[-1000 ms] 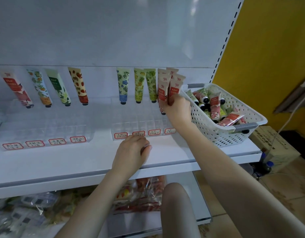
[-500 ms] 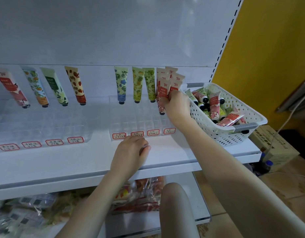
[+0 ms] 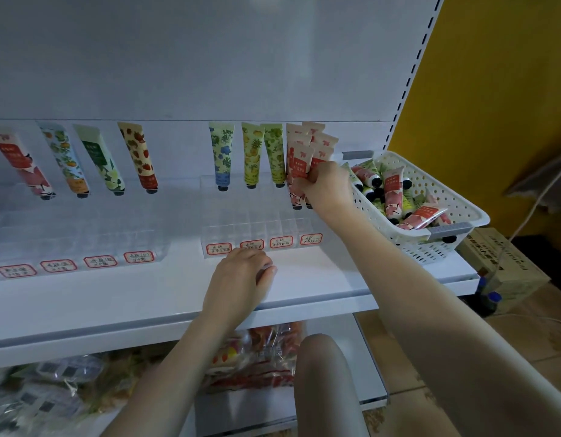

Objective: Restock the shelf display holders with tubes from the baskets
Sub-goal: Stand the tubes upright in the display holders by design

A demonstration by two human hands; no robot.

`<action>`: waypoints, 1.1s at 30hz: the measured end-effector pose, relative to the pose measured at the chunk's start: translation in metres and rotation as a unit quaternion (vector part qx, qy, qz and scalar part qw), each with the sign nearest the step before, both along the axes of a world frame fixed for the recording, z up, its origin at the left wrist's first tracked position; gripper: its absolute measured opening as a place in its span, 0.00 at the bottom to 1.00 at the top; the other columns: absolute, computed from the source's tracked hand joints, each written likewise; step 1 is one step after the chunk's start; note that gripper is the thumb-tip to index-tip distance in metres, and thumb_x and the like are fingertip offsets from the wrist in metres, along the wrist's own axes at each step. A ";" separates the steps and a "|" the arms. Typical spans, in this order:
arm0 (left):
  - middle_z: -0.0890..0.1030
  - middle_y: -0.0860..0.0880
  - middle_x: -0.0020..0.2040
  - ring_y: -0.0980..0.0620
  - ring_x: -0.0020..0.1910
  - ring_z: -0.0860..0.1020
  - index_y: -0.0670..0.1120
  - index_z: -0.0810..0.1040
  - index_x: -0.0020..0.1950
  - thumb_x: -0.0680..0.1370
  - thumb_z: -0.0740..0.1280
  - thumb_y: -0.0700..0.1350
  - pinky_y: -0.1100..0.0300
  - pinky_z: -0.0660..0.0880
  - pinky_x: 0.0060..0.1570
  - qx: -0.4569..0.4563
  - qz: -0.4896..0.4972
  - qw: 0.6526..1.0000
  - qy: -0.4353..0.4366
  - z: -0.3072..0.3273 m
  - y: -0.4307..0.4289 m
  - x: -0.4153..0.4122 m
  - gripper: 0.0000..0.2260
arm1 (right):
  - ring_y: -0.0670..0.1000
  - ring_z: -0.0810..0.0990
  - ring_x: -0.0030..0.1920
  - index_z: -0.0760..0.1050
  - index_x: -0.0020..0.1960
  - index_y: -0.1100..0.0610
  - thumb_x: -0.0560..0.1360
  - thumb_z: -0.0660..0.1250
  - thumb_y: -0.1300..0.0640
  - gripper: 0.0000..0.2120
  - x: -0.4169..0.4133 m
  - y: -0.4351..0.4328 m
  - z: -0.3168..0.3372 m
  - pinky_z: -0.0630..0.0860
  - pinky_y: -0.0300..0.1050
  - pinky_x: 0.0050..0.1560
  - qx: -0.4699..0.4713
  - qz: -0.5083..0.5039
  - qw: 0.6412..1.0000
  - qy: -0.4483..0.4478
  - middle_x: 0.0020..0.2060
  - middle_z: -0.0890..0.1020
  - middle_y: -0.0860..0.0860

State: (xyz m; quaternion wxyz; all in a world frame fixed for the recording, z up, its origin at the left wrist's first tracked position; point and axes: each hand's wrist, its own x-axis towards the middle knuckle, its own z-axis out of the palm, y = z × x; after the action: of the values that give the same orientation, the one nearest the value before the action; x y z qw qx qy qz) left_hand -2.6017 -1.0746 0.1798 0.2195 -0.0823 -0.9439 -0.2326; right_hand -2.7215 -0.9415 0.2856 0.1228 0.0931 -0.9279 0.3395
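Gripping a bunch of pink tubes [image 3: 299, 159], right hand [image 3: 328, 184] holds them upright over the holder's [image 3: 260, 228] back right column, just left of the basket [image 3: 456, 197]. Left hand [image 3: 241, 279] rests loosely curled on the shelf [image 3: 320, 279] at the holder's front edge, holding nothing. Front rows open. Red-bordered labels [image 3: 310, 239] handwritten, unreadable.

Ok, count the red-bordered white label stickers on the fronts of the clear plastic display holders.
8. Four labels sit on the left holder; four on the right holder, its second label partly under the left hand. None seems fully hidden.
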 end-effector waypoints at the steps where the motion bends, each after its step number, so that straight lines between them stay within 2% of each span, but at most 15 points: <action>1: 0.81 0.50 0.39 0.51 0.39 0.75 0.45 0.81 0.39 0.74 0.62 0.45 0.59 0.74 0.40 0.001 0.000 1.000 -0.002 0.000 0.000 0.000 0.09 | 0.51 0.68 0.27 0.72 0.39 0.60 0.76 0.64 0.54 0.11 0.000 0.000 0.000 0.58 0.38 0.24 0.001 -0.001 1.000 0.001 0.27 0.71 0.52; 4: 0.81 0.50 0.38 0.52 0.38 0.75 0.45 0.80 0.39 0.74 0.62 0.46 0.58 0.74 0.40 0.008 -0.002 1.000 -0.007 0.001 0.000 0.000 0.10 | 0.49 0.67 0.26 0.71 0.38 0.60 0.76 0.64 0.54 0.12 0.000 0.001 -0.001 0.59 0.38 0.24 -0.006 -0.001 1.000 -0.001 0.26 0.70 0.51; 11: 0.80 0.51 0.37 0.52 0.37 0.75 0.45 0.79 0.36 0.74 0.59 0.47 0.58 0.75 0.39 0.012 0.003 1.000 -0.007 -0.001 0.000 0.000 0.12 | 0.54 0.74 0.32 0.76 0.43 0.64 0.77 0.63 0.56 0.11 0.002 0.000 0.000 0.62 0.38 0.24 0.007 0.006 1.000 -0.007 0.34 0.77 0.56; 13: 0.81 0.51 0.37 0.52 0.37 0.75 0.45 0.79 0.37 0.74 0.58 0.47 0.59 0.74 0.39 0.012 0.004 1.000 -0.004 0.000 0.000 0.001 0.13 | 0.55 0.76 0.33 0.77 0.43 0.65 0.76 0.64 0.57 0.11 0.000 0.001 0.000 0.67 0.38 0.26 0.001 0.008 1.000 -0.012 0.36 0.80 0.58; 16: 0.81 0.51 0.38 0.52 0.38 0.75 0.45 0.80 0.37 0.73 0.62 0.45 0.62 0.71 0.40 0.010 0.008 1.000 -0.003 0.001 0.001 0.001 0.09 | 0.58 0.81 0.35 0.79 0.43 0.67 0.75 0.65 0.56 0.13 0.002 0.002 0.002 0.78 0.45 0.34 -0.016 0.008 1.000 -0.021 0.36 0.82 0.59; 17: 0.81 0.51 0.38 0.51 0.38 0.75 0.45 0.80 0.37 0.73 0.62 0.45 0.61 0.71 0.40 0.010 0.009 1.000 -0.004 0.002 0.001 0.001 0.09 | 0.58 0.81 0.36 0.79 0.43 0.66 0.74 0.66 0.56 0.13 0.003 0.003 0.002 0.78 0.46 0.35 -0.022 0.011 0.999 -0.022 0.36 0.82 0.59; 20: 0.81 0.51 0.38 0.51 0.38 0.76 0.45 0.80 0.38 0.73 0.62 0.45 0.61 0.71 0.40 0.003 0.011 1.000 -0.009 0.002 0.000 0.001 0.09 | 0.55 0.80 0.36 0.80 0.42 0.66 0.73 0.68 0.55 0.12 0.006 0.010 0.013 0.74 0.42 0.31 -0.023 0.014 0.999 -0.023 0.36 0.83 0.57; 21: 0.81 0.51 0.39 0.51 0.39 0.76 0.44 0.81 0.39 0.73 0.62 0.45 0.62 0.71 0.41 -0.002 0.010 1.000 -0.013 0.002 0.000 0.001 0.10 | 0.55 0.80 0.36 0.80 0.42 0.66 0.73 0.68 0.55 0.13 0.007 0.013 0.019 0.75 0.42 0.33 -0.018 0.012 1.000 -0.020 0.37 0.83 0.57; 23: 0.82 0.51 0.40 0.51 0.41 0.76 0.44 0.81 0.40 0.74 0.61 0.46 0.62 0.69 0.43 -0.008 0.008 1.000 -0.020 0.003 0.000 0.001 0.11 | 0.58 0.81 0.38 0.79 0.42 0.68 0.74 0.67 0.53 0.15 0.010 0.018 0.031 0.79 0.47 0.38 -0.007 -0.002 1.000 0.017 0.38 0.83 0.59; 26: 0.82 0.51 0.42 0.51 0.43 0.76 0.44 0.82 0.43 0.74 0.60 0.47 0.62 0.68 0.45 0.001 0.005 1.000 -0.029 0.005 0.001 0.001 0.12 | 0.54 0.80 0.37 0.77 0.45 0.62 0.77 0.63 0.51 0.13 0.008 0.014 0.054 0.76 0.43 0.38 0.013 -0.036 0.992 0.120 0.37 0.82 0.54; 29: 0.82 0.50 0.41 0.50 0.42 0.77 0.44 0.82 0.41 0.74 0.62 0.46 0.63 0.69 0.43 0.001 0.013 1.000 -0.023 0.006 0.002 0.003 0.11 | 0.51 0.80 0.45 0.77 0.54 0.57 0.79 0.60 0.53 0.11 -0.008 -0.002 0.072 0.78 0.45 0.45 0.041 -0.007 0.986 0.162 0.45 0.82 0.52; 31: 0.82 0.51 0.40 0.50 0.40 0.78 0.44 0.82 0.40 0.73 0.63 0.45 0.63 0.69 0.42 0.002 0.021 1.000 -0.021 0.006 0.002 0.004 0.09 | 0.51 0.76 0.54 0.75 0.59 0.56 0.79 0.60 0.55 0.12 -0.021 -0.016 0.077 0.75 0.44 0.51 0.084 0.040 0.982 0.167 0.52 0.81 0.51; 33: 0.82 0.51 0.40 0.51 0.40 0.78 0.44 0.82 0.40 0.72 0.64 0.45 0.64 0.69 0.41 0.003 0.022 0.999 -0.025 0.007 0.003 0.004 0.09 | 0.52 0.72 0.59 0.73 0.63 0.56 0.79 0.59 0.55 0.14 -0.032 -0.029 0.078 0.71 0.45 0.57 0.133 0.093 0.975 0.149 0.56 0.79 0.51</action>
State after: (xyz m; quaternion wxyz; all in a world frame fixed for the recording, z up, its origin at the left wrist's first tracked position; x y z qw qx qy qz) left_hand -2.5977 -1.0718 0.1869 0.2016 -0.0552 -0.9498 -0.2328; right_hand -2.7533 -0.9704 0.3639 0.2139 0.2441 -0.9233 0.2053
